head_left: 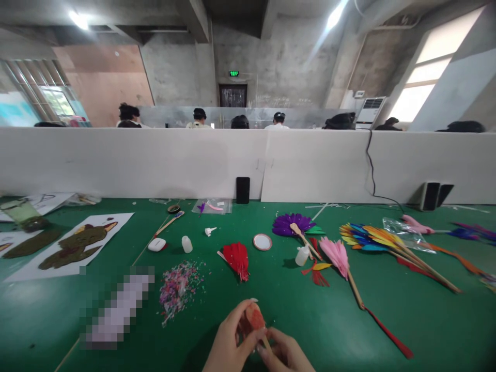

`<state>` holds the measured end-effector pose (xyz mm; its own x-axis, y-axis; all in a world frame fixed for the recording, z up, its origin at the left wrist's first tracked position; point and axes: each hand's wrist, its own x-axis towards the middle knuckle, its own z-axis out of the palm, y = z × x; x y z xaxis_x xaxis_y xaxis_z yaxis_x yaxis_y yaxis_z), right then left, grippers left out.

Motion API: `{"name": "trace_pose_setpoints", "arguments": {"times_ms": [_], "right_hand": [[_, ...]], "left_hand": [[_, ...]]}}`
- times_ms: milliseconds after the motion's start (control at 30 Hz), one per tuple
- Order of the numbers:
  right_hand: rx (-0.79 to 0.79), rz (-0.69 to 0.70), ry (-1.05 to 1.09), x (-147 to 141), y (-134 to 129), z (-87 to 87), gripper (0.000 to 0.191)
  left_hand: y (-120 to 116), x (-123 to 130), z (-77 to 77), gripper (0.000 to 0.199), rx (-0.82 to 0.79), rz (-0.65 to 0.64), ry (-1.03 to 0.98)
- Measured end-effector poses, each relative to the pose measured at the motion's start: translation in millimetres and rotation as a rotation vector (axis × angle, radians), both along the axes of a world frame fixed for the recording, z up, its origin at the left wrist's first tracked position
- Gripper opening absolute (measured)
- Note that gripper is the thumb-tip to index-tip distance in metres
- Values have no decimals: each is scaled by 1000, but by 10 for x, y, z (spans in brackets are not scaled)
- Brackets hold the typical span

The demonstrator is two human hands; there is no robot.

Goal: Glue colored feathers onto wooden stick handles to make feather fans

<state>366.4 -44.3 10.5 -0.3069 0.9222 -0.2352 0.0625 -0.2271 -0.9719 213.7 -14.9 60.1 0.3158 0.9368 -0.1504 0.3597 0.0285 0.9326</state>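
At the bottom centre, my left hand [232,338] is closed round a small wooden piece [254,316] with a rounded, reddish-stained head and a thin handle. My right hand [284,351] pinches the handle just below that head. Beyond the hands lies a bunch of red feathers [235,260]. To its left is a pile of pink, purple and white bits [179,289]. A small white dish [262,242] with a red rim sits past the feathers, and a white bottle [301,256] stands to the right.
Feather fans in purple [292,223], pink [336,256] and yellow-blue [372,237] lie on the right of the green table [294,320]. A second bottle [186,244] and white case [157,245] are left. A white partition [174,165] crosses behind; people's heads show beyond.
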Motion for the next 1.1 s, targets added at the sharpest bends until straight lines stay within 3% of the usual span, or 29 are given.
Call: {"name": "trace_pose_setpoints", "arguments": {"times_ms": [133, 500, 667, 900, 1100], "right_hand": [[11, -4, -2, 11, -20, 0, 63], [57, -41, -5, 71, -78, -21, 59], [25, -94, -52, 174, -208, 24, 56], [104, -258, 18, 375, -464, 126, 46], [78, -320, -9, 554, -668, 202, 51]], "left_hand": [[10, 15, 1, 54, -35, -20, -10], [-127, 175, -111, 52, 65, 9, -71], [-226, 357, -190, 53, 77, -29, -53], [-382, 687, -284, 51, 96, -19, -76], [-492, 896, -236, 48, 104, 21, -145]]}}
